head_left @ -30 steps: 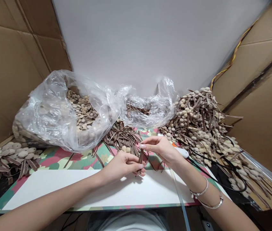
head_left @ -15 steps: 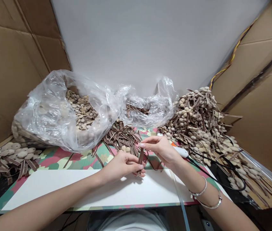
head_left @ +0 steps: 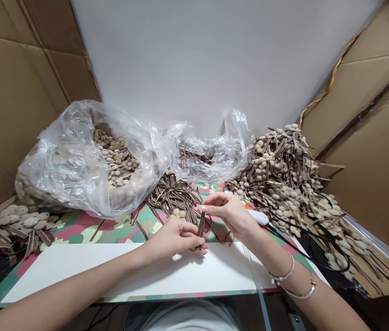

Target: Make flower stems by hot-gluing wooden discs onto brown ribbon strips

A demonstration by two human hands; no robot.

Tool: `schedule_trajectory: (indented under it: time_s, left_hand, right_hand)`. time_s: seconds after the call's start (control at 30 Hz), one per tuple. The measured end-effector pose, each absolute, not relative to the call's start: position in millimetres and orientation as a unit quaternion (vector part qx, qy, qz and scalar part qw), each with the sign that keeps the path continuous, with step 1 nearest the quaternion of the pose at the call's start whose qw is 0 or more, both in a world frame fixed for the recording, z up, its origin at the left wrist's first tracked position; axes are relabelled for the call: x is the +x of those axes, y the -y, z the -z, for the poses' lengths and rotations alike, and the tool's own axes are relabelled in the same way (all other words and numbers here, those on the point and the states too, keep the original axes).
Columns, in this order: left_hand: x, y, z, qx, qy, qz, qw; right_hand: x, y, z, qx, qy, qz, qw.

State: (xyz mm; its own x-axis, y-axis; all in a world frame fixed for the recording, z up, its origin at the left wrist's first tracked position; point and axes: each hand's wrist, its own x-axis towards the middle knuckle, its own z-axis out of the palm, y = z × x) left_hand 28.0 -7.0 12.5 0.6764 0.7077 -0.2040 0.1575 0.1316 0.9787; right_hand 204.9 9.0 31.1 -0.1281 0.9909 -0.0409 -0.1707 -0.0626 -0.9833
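Between my hands a short brown ribbon with light stitched lines stands nearly upright. My left hand pinches its lower part between thumb and fingers. At the ribbon's upper end, the thumb and fingertips of my right hand are closed on it. A few beige, pebble-like padded pieces show just behind my left hand; whether they join the ribbon I cannot tell. Beyond my hands lies a heap of loose brown ribbons. A white board lies under my hands.
A clear plastic bag of beige pieces stands at left, with another plastic bag behind the ribbons. Ribboned pieces are piled at right and left. A white corded tool lies beside my right wrist. Cardboard walls flank the table.
My right hand's fingers have curled in slightly at the ribbon's top. Both hands otherwise keep their places, and the view has shifted a little.
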Motion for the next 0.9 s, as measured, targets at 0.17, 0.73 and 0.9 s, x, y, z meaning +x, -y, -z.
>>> schedule_trajectory:
  time_s: [0.17, 0.73, 0.9]
  left_hand:
    - [28.6, 8.0, -11.1, 0.607, -0.355, -0.202, 0.682]
    - [29.4, 8.7, -12.3, 0.601, -0.358, -0.201, 0.686]
    - [27.2, 6.9, -10.5, 0.598, -0.352, -0.199, 0.692]
  right_hand:
    - [202.9, -8.7, -32.3, -0.423, 0.441, -0.619, 0.494]
    - [204.9, -9.5, -31.8, -0.403, 0.43, -0.636, 0.498]
    - [204.5, -8.3, -33.4, -0.395, 0.432, -0.651, 0.483]
